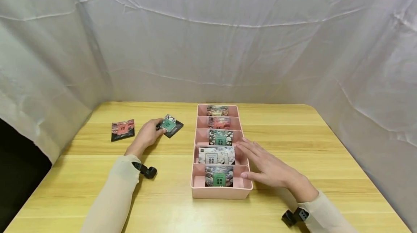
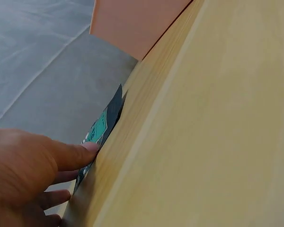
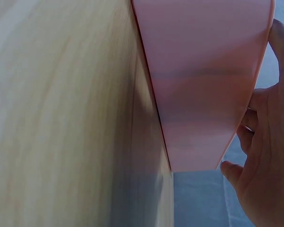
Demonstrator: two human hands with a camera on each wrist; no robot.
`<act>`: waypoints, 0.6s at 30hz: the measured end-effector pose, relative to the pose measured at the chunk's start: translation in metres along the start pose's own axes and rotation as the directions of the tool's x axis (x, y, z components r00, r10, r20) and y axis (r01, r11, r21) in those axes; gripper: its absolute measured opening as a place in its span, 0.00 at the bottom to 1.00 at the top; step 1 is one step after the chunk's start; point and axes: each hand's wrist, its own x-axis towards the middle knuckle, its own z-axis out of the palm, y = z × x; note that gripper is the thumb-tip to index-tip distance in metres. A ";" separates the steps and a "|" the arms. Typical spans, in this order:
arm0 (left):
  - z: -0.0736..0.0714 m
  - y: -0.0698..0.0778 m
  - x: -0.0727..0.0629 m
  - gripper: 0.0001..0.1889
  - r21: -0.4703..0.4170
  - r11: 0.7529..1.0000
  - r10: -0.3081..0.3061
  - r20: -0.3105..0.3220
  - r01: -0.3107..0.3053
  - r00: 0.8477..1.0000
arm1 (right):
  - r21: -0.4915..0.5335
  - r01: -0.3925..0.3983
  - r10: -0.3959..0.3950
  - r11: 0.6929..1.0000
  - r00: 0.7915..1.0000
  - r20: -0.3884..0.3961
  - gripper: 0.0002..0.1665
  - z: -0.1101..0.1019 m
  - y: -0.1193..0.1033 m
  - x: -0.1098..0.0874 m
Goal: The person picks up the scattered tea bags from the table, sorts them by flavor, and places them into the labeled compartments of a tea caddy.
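Observation:
My left hand pinches a tea sachet with a green label and dark lower part, left of the pink divided box. In the left wrist view the thumb lies on the face of the sachet, whose far corner tilts up close over the table. Along the box's right rim, my right hand rests with fingers spread and fairly straight. From the right wrist, its fingertips show right at the top edge of the box wall.
A red-labelled sachet lies on the wooden table at the left. Each box compartment holds sachets: a green-labelled one in front, white ones behind it, then several others. Grey-white cloth hangs behind the table.

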 end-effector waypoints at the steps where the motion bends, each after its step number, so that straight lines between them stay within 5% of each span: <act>1: 0.000 0.000 0.000 0.29 0.010 1.000 0.014 -0.001 -0.014 1.000 | -0.002 0.000 0.000 1.000 1.000 0.001 0.49 0.000 0.000 0.000; 12: 0.005 0.001 0.001 0.27 -0.032 0.999 0.020 -0.018 -0.021 1.000 | -0.002 0.003 -0.003 1.000 1.000 -0.005 0.49 0.002 0.000 0.001; 18: 0.005 0.003 0.002 0.25 -0.058 0.996 0.063 0.027 -0.062 0.998 | -0.001 0.000 0.000 1.000 1.000 -0.003 0.49 0.001 0.000 0.001</act>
